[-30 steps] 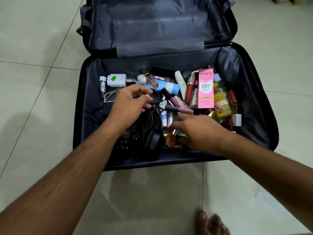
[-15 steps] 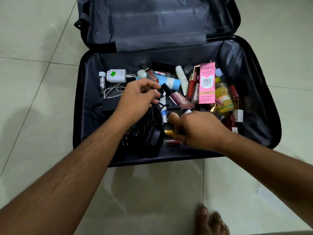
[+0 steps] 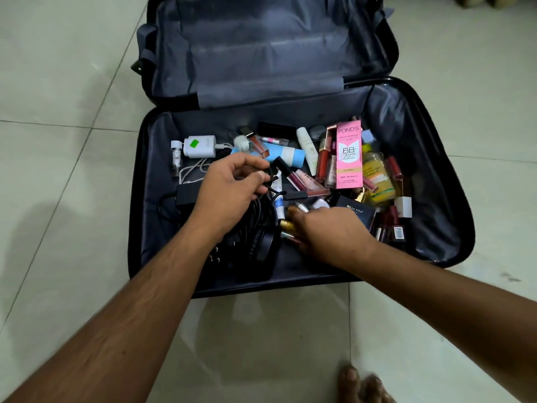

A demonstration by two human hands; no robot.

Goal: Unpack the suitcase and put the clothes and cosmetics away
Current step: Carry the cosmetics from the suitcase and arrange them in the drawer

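A black suitcase lies open on the tiled floor, its lid flat behind. Its near half holds loose cosmetics: a pink Pond's BB cream box, a yellow bottle, a blue tube, lip glosses and a black Bella Vita box. My left hand pinches a black cable above a heap of cords. My right hand is curled over small gold and silver tubes at the front; what its fingers hold is hidden.
A white charger with white cable and a small clear bottle lie at the suitcase's left. A black adapter and a black round device sit under my left arm. My bare toes show on the floor.
My left hand has lifted slightly and closed its fingertips on the black cable. My right hand has slid left and nearer over the small tubes, uncovering the Bella Vita box.
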